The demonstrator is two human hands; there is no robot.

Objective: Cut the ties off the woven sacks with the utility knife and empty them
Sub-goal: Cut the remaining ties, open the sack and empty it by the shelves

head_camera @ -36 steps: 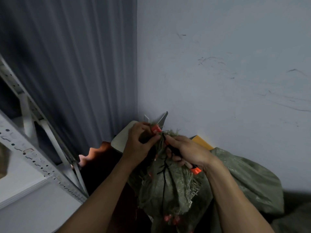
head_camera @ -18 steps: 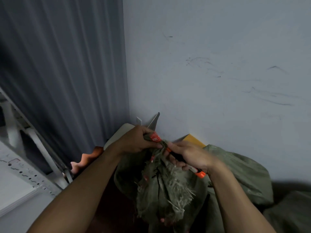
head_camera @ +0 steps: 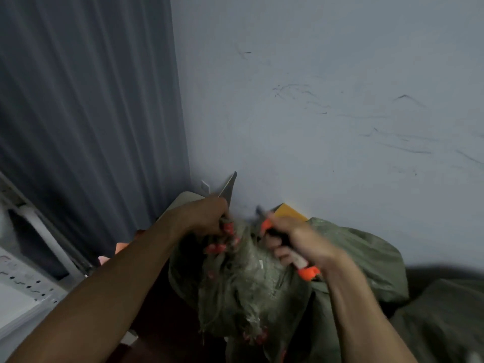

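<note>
Woven sack [head_camera: 246,286]: olive green, frayed at the mouth, standing in the near middle of the floor between the person's two forearms. Its gathered neck points up and away toward the wall. Reddish marks show along the bunched fabric.

Left hand [head_camera: 209,218]: fist closed around the gathered neck of the sack at its upper left, knuckles toward the wall. A red bit of tie [head_camera: 228,227] shows just under the fingers; motion blur makes it hard to say whether the tie is whole or cut.

Right hand [head_camera: 296,244]: wrapped firmly around the utility knife [head_camera: 288,247], just right of the sack's neck. The knife has an orange front end near the thumb and an orange butt sticking out below the heel of the hand. The blade tip points up and left toward the wall and is blurred.

Second sack [head_camera: 366,258]: same green, slumped against the wall [head_camera: 327,100] behind and to the right of the first.

Yellow-orange flat item [head_camera: 289,213]: at the wall's foot, just beyond the right hand.

Grey curtain [head_camera: 86,100]: hanging at far left.

White perforated metal rack [head_camera: 31,279]: near left edge.
</note>
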